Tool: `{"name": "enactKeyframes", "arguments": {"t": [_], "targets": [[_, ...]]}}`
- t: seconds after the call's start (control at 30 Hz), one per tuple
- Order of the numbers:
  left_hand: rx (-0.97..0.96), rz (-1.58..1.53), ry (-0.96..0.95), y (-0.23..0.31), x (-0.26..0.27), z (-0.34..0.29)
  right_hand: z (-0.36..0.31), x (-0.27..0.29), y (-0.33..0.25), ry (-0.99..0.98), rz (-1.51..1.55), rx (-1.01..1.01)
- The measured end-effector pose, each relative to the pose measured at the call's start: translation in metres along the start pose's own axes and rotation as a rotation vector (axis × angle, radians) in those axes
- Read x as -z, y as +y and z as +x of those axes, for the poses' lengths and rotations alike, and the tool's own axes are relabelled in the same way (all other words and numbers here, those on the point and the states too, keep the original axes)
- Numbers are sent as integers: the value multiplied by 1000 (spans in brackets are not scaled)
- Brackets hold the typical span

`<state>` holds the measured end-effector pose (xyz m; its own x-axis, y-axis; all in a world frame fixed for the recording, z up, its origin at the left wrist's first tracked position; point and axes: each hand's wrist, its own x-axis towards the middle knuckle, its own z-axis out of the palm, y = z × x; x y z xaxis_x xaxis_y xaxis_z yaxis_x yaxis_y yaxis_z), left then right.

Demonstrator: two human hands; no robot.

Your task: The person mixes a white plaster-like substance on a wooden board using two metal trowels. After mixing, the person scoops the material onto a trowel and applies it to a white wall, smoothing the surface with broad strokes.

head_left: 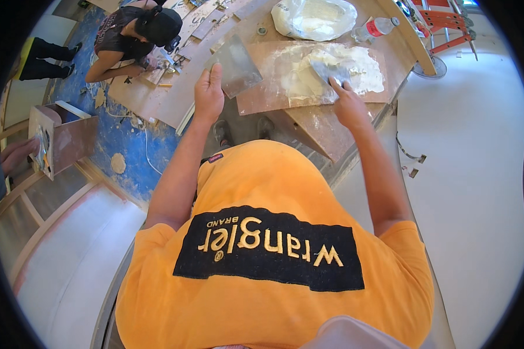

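Observation:
My left hand [209, 96] grips a wide, flat metal putty knife [235, 67], its blade held up beside the near edge of a brown board. In my right hand [349, 106] is a second, smaller putty knife [327, 72], its blade lying against the white paste. That paste [364, 68] is spread thick and uneven across the right part of the board [259, 96], which rests on the worktable. Behind the board sits an open plastic bag [314, 18] of white powder. A clear bottle [376, 28] with a red label lies beside the bag.
At far left, a co-worker [137, 41] in a dark cap bends over scattered wood pieces. Another person's hand [18, 152] touches a wooden box [70, 136]. An orange ladder [445, 23] stands at far right, past the table's raised wooden edge [410, 38]. Blue sheeting [113, 131] covers the floor.

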<state>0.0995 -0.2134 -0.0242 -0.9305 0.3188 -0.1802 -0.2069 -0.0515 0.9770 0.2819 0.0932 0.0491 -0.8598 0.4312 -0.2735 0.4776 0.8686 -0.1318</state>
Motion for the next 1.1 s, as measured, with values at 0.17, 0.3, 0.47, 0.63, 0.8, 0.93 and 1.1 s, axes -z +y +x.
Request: {"name": "enactKeyframes", "arguments": {"t": [0.17, 0.3, 0.47, 0.63, 0.8, 0.93, 1.1], "targets": [[-98, 101, 5, -3, -4, 5, -3, -16, 15, -276, -153, 39], [70, -20, -29, 2, -5, -3, 8, 27, 31, -197, -96, 131], [6, 16, -69, -2, -12, 2, 14, -57, 13, -175, -19, -95], [-5, 19, -63, 8, -12, 2, 1, 9, 68, -383, -186, 278], [92, -124, -138, 22, -24, -2, 52, 23, 33, -321, -95, 91], [88, -10, -135, 15, -18, 2, 39, 24, 35, -505, -205, 189], [103, -25, -111, 22, -15, -5, 38, 39, 39, -254, -160, 191]]}}
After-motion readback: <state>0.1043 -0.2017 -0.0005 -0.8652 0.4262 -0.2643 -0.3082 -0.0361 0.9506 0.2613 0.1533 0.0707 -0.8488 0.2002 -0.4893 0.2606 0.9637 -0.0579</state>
